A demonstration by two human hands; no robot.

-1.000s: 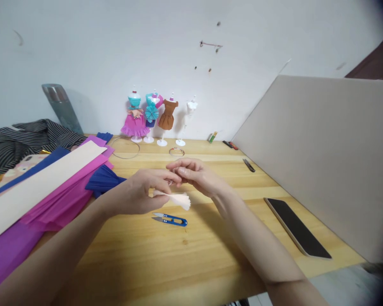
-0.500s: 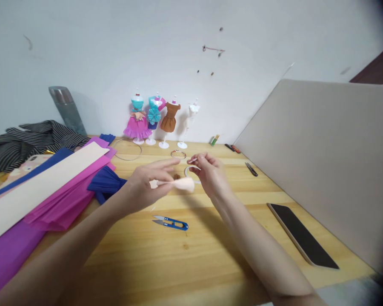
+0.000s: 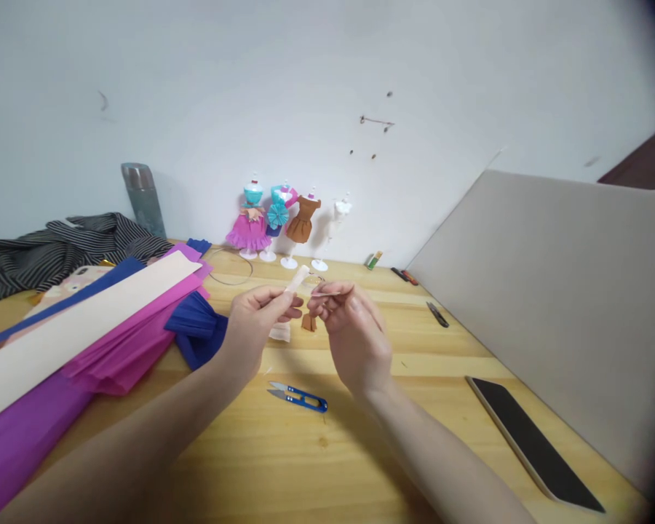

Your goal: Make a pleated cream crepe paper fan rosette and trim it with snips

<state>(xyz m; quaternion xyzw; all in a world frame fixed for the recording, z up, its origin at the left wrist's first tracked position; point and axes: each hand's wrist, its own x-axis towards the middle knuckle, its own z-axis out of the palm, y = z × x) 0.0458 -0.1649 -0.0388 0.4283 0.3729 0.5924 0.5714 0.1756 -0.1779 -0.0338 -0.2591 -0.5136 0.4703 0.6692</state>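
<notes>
My left hand (image 3: 262, 320) is closed, thumb and fingers pinching a narrow pale pink strip (image 3: 299, 276) that looks like crepe paper and points up. Under those fingers a pale piece (image 3: 280, 332) shows; whether it joins the strip I cannot tell. My right hand (image 3: 354, 331) is closed in a pinch on a thin pale sliver (image 3: 326, 294), too small to name. A small brown piece (image 3: 308, 322) lies on the table between the hands. Nearer to me lie blue thread snips (image 3: 300, 397), blades pointing left.
Crepe paper sheets (image 3: 142, 306) and a blue gathered piece (image 3: 196, 327) lie at left, beside striped cloth (image 3: 81, 247) and a flask (image 3: 143, 200). Several mini dress forms (image 3: 304, 218) stand by the wall. At right are a dark phone-like slab (image 3: 535, 440), a cutter (image 3: 437, 314) and a panel (image 3: 551, 306).
My left hand has turned, so the pale strip now points upward instead of right. My right hand stays pinched close by. The whole view has shifted, with the background sitting lower and further right.
</notes>
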